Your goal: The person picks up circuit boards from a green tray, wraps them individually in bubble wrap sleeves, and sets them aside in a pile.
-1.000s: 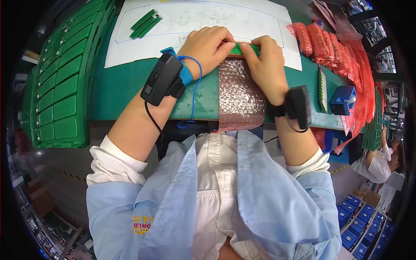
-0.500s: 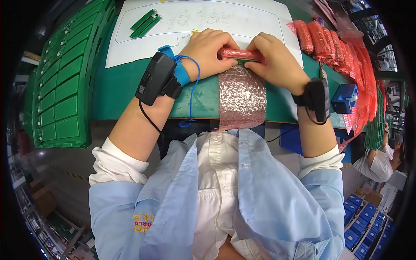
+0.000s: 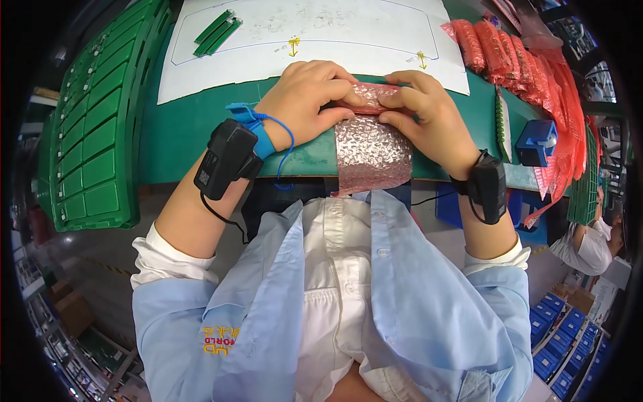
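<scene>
Close to the body, on a blue shirt [image 3: 429, 301], some stitched writing [image 3: 221, 340] shows in yellow and red. Next, a black box [image 3: 231, 157] on the left wrist has a small square code [image 3: 203, 176], too tiny to read. Loose bubble wrap [image 3: 372, 154] reaches over the near edge of a green table [image 3: 194, 134]. It runs up to a pink roll [image 3: 367, 95], which is above the table between the two hands. The left hand [image 3: 311, 94] pinches the left end of the roll, and the right hand [image 3: 429, 110] pinches the right end. Both grips are narrow, with thumbs on the near side. What is inside the roll is hidden. To roll well, I think both hands should push the same amount, so it comes out straight and snug. A soft squeeze seems best, so the bubbles do not pop.

Farther off, a white sheet [image 3: 268, 57] has two yellow arrows [image 3: 293, 48] with little pen notes by them. Two green strips [image 3: 221, 38] lie on it. To its right, red bundles [image 3: 467, 48] sit in a row, and I can read no words there.
</scene>
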